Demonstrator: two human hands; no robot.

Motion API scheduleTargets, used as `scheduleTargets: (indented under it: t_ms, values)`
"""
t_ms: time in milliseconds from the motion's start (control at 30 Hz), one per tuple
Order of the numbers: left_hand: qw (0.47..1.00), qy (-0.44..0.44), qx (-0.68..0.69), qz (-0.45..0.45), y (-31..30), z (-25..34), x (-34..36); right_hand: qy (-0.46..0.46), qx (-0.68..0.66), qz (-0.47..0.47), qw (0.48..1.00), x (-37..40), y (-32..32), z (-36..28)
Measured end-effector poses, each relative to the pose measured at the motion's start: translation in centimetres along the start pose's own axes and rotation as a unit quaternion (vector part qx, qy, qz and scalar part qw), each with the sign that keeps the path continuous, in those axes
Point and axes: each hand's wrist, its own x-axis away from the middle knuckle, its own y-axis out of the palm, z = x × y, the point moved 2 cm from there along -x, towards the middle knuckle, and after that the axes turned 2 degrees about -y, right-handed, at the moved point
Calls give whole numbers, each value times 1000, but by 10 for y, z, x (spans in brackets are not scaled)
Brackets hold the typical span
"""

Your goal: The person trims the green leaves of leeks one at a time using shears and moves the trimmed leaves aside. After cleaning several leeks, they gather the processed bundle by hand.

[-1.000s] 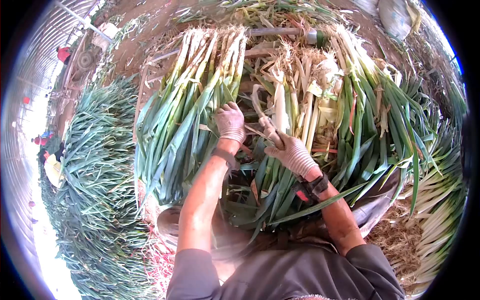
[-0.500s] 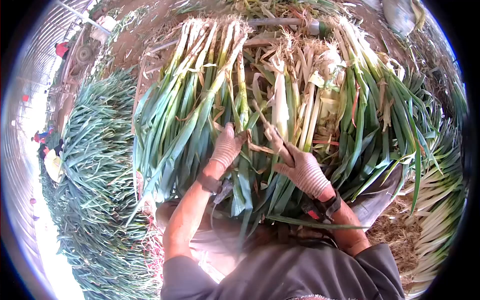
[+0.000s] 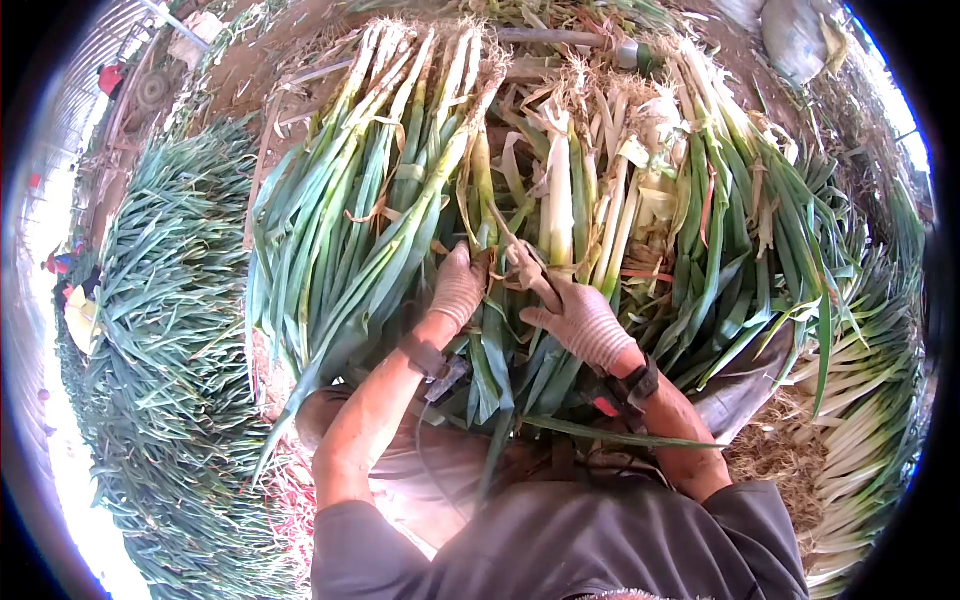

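Note:
My left hand (image 3: 460, 287), in a striped glove, is closed around the green part of a leek (image 3: 484, 190) whose root end points away from me. My right hand (image 3: 588, 325), gloved too, grips a slim brown knife-like tool (image 3: 535, 277). Its narrow end reaches up and left, close to the leek by my left hand; whether it touches cannot be told. Left of my hands lies a bunch of leeks (image 3: 400, 150), roots at the far end. Pale, stripped leeks (image 3: 560, 195) lie just beyond my right hand, with more green-leaved leeks (image 3: 720, 180) to the right.
A large mass of leeks (image 3: 170, 330) covers the ground at left. White-stemmed leeks (image 3: 860, 450) are laid out at lower right. Beyond the bunches are a pale pole (image 3: 550, 37) and a whitish sack (image 3: 795, 40). Dry leaves litter the soil.
My right hand and the tool have shifted slightly left, nearer my left hand. My left hand keeps its hold on the leek. The whole view has moved a little.

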Motion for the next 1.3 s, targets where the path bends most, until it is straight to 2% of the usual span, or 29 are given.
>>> scheduleTargets:
  t_ms: [67, 167, 233, 333, 367, 467, 500, 567, 733, 933, 1033, 1133, 1267, 1300]
  values:
    - [999, -26, 11, -16, -8, 14, 4, -19, 7, 12, 1000, -13, 2, -1]
    - [999, -8, 32, -23, -5, -2, -1, -34, -8, 41, 999, -27, 3, -7]
    - [996, -41, 60, -45, -3, -1, -1, -39, 4, 58, 998, -43, 8, -2]
    - [993, -57, 75, -67, -6, 4, 1, -2, -17, 58, 998, -65, 7, 1]
    - [993, -56, 75, -72, -8, 6, 2, -35, 32, 74, 996, -76, 7, 1]
    - [993, -51, 76, -77, -10, 12, 2, 4, 18, 58, 998, -94, -7, -13]
    - [994, -60, 45, -76, -14, 19, 5, -10, 19, 68, 997, -105, -7, -11]
    - [993, -67, 56, -79, -8, 4, -1, -5, 24, 75, 997, -123, -6, -8]
    - [994, -66, 67, -63, -13, 11, 2, -4, 26, 101, 995, -152, -8, -13]
    - [982, -82, 128, -115, -15, 15, 2, 7, 34, 128, 991, -184, -11, -13]
    - [982, -90, 113, -122, -16, 18, 2, -13, 34, 121, 992, -202, -17, -12]
    - [965, -84, 204, -139, -11, 12, 3, -12, 29, 132, 991, -219, -21, -10]
    - [978, -63, 115, -162, -6, 7, 2, 68, -28, 105, 992, -230, -34, -8]
    - [980, -56, 117, -152, -5, 13, 4, 51, -18, 107, 993, -231, -32, -2]
